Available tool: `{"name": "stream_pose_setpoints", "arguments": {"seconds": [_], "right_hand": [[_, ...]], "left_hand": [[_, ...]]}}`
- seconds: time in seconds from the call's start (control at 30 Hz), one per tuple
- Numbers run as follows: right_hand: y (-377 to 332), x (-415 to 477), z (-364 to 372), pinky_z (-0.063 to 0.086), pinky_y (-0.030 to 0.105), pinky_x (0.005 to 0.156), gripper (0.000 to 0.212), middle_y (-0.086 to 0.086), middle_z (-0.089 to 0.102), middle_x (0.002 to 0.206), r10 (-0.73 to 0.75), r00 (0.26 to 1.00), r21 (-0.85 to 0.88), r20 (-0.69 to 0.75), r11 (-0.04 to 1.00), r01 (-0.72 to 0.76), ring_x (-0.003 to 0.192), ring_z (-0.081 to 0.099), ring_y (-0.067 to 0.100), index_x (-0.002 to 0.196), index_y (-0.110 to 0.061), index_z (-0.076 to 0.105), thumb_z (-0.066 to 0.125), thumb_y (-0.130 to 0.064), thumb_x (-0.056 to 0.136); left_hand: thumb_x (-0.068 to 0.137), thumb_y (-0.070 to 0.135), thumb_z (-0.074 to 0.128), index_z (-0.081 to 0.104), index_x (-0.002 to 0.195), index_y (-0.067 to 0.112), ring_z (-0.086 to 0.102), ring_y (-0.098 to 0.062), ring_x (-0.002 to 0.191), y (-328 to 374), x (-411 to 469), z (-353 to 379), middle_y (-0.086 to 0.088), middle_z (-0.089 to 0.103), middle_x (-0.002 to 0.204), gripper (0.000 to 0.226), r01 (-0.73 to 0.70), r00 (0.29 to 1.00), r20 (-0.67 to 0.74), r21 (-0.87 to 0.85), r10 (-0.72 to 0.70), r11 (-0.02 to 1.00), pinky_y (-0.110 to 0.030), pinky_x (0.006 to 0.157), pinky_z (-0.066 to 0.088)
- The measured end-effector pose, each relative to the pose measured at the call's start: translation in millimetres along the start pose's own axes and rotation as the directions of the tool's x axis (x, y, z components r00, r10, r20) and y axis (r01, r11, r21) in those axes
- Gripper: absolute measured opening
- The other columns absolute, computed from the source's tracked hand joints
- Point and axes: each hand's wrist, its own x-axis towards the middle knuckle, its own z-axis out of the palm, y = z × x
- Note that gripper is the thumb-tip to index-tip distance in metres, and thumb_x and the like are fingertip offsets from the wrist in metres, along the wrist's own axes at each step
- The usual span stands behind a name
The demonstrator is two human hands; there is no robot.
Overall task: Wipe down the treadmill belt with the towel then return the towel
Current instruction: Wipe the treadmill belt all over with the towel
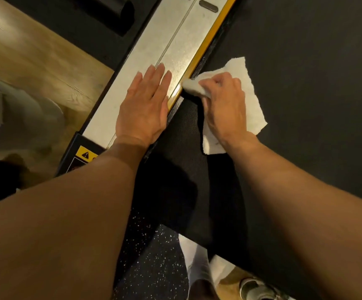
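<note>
The right hand (225, 107) gripped a white towel (253, 98), fingers curled round a bunched part pressed against the yellow strip (208, 42) at the belt's edge, while the rest of the towel lay spread on the black treadmill belt (305, 72). The left hand (145, 105) held nothing, resting flat with straight fingers on the silver side rail (164, 40) just beside it, above a warning label (87, 155)

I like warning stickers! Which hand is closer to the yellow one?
Left. The left hand rests flat on the silver rail, just up from the sticker; the right hand grips the towel on the belt, farther off.
</note>
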Motion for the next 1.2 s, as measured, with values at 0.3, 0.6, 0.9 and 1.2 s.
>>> {"name": "stream_pose_setpoints", "arguments": {"seconds": [0.3,0.6,0.9,1.2], "right_hand": [[-4.3,-24.9,8.3,0.041,0.042,0.090,0.027,0.005,0.054,0.117,-0.011,1.000,-0.026,-0.006,1.000,0.011,0.106,0.051,0.026,0.114,-0.027,0.063,0.054,-0.024,0.088],[-0.9,-88.7,9.2,0.034,0.028,0.102,0.042,0.005,0.055,0.127,-0.181,0.972,0.077,0.147,0.982,0.171,0.118,0.048,0.024,0.121,-0.027,0.063,0.036,-0.036,0.091],[4.7,-64.7,-1.6,0.029,0.036,0.092,0.043,0.010,0.049,0.130,-0.095,0.990,-0.007,0.107,0.995,0.096,0.117,0.044,0.031,0.132,-0.027,0.053,0.052,-0.010,0.092],[74.7,-41.1,-20.3,0.043,0.038,0.093,0.042,0.003,0.057,0.114,0.177,0.984,0.055,-0.012,0.983,-0.176,0.106,0.052,0.027,0.118,-0.028,0.065,0.047,-0.013,0.082]], "left_hand": [[0.102,0.028,0.018,0.016,0.151,0.011,0.011,-0.022,0.146,2.3,-3.4,-0.3,-0.009,0.014,0.158,0.052,-0.002,1.000,0.005,0.023,0.002,1.000,-0.038,0.120,0.007],[0.103,0.030,0.019,0.016,0.151,0.012,0.011,-0.025,0.146,0.6,-3.2,2.3,-0.010,0.014,0.158,0.051,0.003,1.000,0.004,0.070,-0.004,0.998,-0.038,0.120,0.007],[0.103,0.029,0.019,0.013,0.152,0.011,0.010,-0.026,0.146,2.5,-1.4,1.2,-0.011,0.012,0.159,0.052,-0.011,0.999,0.035,0.093,0.008,0.996,-0.037,0.120,0.004],[0.101,0.023,0.031,0.018,0.151,0.009,0.010,-0.030,0.146,15.4,3.5,-7.2,-0.013,0.014,0.158,0.053,0.070,0.994,0.081,-0.047,-0.066,0.996,-0.039,0.119,0.004]]}}
